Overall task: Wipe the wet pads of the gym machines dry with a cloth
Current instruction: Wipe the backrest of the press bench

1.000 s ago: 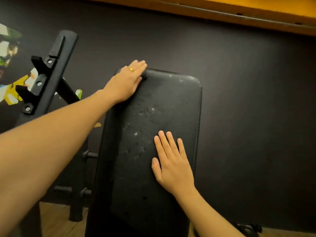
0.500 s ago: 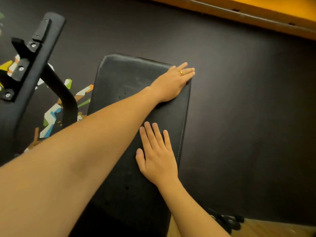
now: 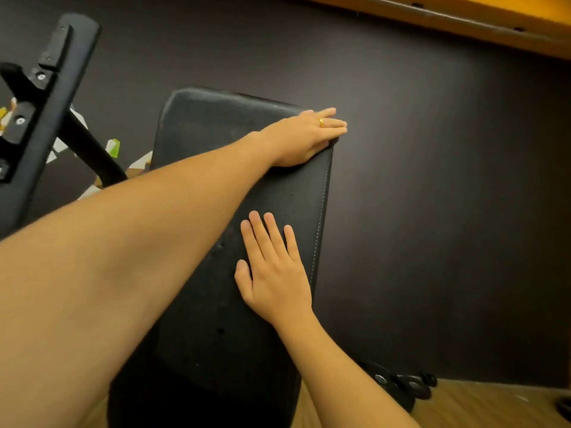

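Across the centre of the frame runs the black pad (image 3: 210, 149), sloping up and away. The left hand (image 3: 304, 135) lies flat on its upper right corner, fingertips past the edge, and the right hand (image 3: 275, 273) presses flat lower down. Each grip is wide, holding nothing visible, and no cloth shows. Bare palms would likely smear the specks (image 3: 221, 244) at mid-pad rather than dry them. The overhanging hand could slide off a slick surface.

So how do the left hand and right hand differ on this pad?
The left hand rests at the upper right corner of the pad, fingertips past the edge; the right hand lies lower, mid-pad. The left hand wears a gold ring; the right hand shows none. Both lie flat, holding nothing.
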A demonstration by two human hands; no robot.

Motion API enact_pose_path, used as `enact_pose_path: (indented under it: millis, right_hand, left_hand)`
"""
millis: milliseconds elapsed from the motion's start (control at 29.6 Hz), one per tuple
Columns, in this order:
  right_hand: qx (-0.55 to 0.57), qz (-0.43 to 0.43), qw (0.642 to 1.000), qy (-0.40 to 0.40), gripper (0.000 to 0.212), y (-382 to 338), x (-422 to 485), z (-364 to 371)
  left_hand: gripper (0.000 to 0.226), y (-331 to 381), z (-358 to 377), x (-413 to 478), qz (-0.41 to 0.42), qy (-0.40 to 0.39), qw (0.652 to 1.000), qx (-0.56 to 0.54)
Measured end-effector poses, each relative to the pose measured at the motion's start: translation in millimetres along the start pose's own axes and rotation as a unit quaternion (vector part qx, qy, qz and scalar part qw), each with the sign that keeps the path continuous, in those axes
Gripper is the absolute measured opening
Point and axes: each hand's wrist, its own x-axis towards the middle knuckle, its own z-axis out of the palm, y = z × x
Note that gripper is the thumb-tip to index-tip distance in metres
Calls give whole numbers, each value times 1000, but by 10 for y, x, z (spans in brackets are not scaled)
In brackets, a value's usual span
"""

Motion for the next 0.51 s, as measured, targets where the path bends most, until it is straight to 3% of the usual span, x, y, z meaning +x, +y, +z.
enact_pose_path:
  millis: [169, 507]
  right_hand:
    - [-8, -6, 1000, -8, 66, 37, -32, -4]
    - [-20, -7, 1000, 0, 65, 43, -49, 26]
  left_hand:
    - [46, -81, -30, -173, -4, 11, 1000, -2]
    - [51, -952, -237, -1398, -167, 69, 984, -5]
